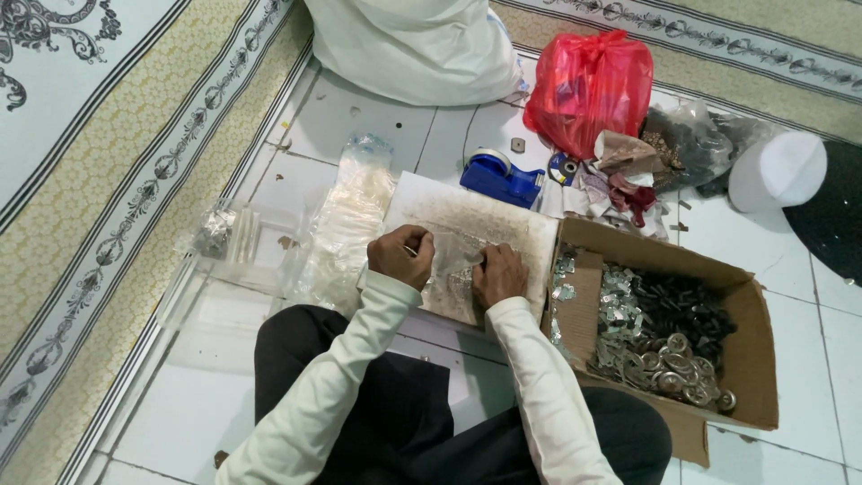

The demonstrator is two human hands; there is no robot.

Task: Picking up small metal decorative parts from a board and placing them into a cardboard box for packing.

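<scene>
While the person sits on the tiled floor (359, 117), both hands work close together over a stained white board (503, 224) lying across the lap's front edge. The left hand (400, 255) is curled narrow, fingertips pinched on a small clear bag (449, 256) w/ tiny silvery bits; the right hand (499, 273) is curled too, pinching the bag's other end. The bag lies btwn the two hands, long axis approx. left-right, touching both, so neither hand is clearly nearer. Just right of the board sits an open cardboard box (750, 359) of shiny metal parts (664, 364) and dark pieces. Left of the board: a heap of clear bags (346, 224) and a clear tray (224, 269). Past the board's far edge: a blue tape dispenser (500, 178) and a red bag (588, 85).
</scene>
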